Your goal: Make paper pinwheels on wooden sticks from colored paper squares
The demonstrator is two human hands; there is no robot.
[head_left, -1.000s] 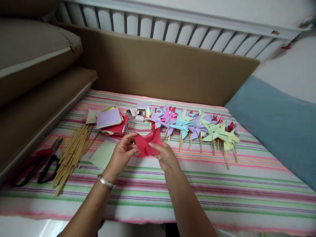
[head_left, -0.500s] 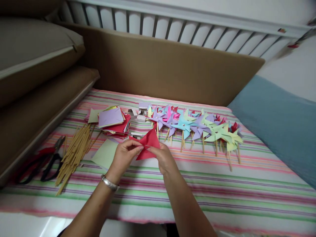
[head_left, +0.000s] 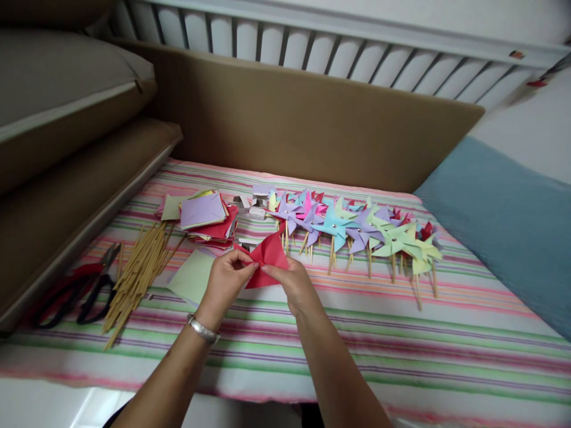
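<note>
A red paper sheet point(head_left: 273, 252), partly folded with its corners raised, is held between both hands above the striped cloth point(head_left: 401, 351). My left hand point(head_left: 229, 276), with a silver bangle at the wrist, pinches the paper's left part between thumb and fingertips. On the other side my right hand point(head_left: 292, 284) grips the paper, its thumb pressing near the middle. Left of the hands lies a pale green sheet point(head_left: 191, 279). Beyond it sits a stack of coloured paper squares point(head_left: 203, 213). Finished-looking pinwheels point(head_left: 336, 223) on sticks lie in a row to the right.
Thin wooden sticks point(head_left: 136, 279) lie in a pile at the left, beside scissors point(head_left: 96, 285) with dark handles. Small open boxes point(head_left: 252, 208) stand behind the hands. A brown board point(head_left: 289, 119) and white railing point(head_left: 245, 41) close off the back; cushions point(head_left: 66, 148) are stacked at left.
Both hands keep their hold on the red paper, with only slight finger movement as the right thumb shifts a little. The whole view has moved slightly.
</note>
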